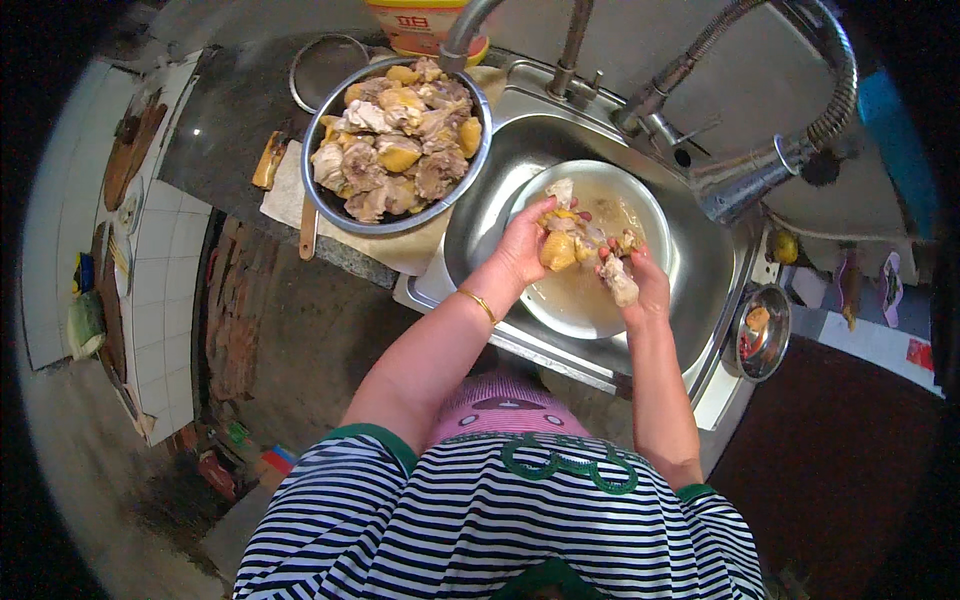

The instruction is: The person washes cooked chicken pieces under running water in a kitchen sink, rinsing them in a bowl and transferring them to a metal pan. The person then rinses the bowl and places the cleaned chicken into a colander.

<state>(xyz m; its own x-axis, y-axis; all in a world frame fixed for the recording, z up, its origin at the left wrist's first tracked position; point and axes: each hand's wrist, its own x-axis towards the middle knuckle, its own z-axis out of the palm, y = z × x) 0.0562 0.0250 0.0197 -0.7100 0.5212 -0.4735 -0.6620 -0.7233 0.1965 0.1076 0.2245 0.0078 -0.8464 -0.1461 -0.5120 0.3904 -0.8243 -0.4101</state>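
Both hands are over a round metal basin (pixel 534 186) of cloudy brownish water (pixel 570 300), set in a stainless steel sink (pixel 480 232). My left hand (pixel 525 238) grips several chicken pieces (pixel 559 249) with yellow skin. My right hand (pixel 646 285) holds pale, bony chicken pieces (pixel 619 282) between its fingers. To the left, on the counter, a large metal bowl (pixel 307 191) is heaped with chopped chicken (pixel 397 150), some with yellow skin.
A faucet (pixel 562 52) and a spring-hose sprayer (pixel 750 180) rise at the sink's back and right. A small metal bowl (pixel 780 337) with scraps sits at the right edge. Beside the large bowl lie a wooden handle (pixel 308 232) and a metal ring-rimmed lid or sieve (pixel 328 71). Behind stands a tub (pixel 412 34).
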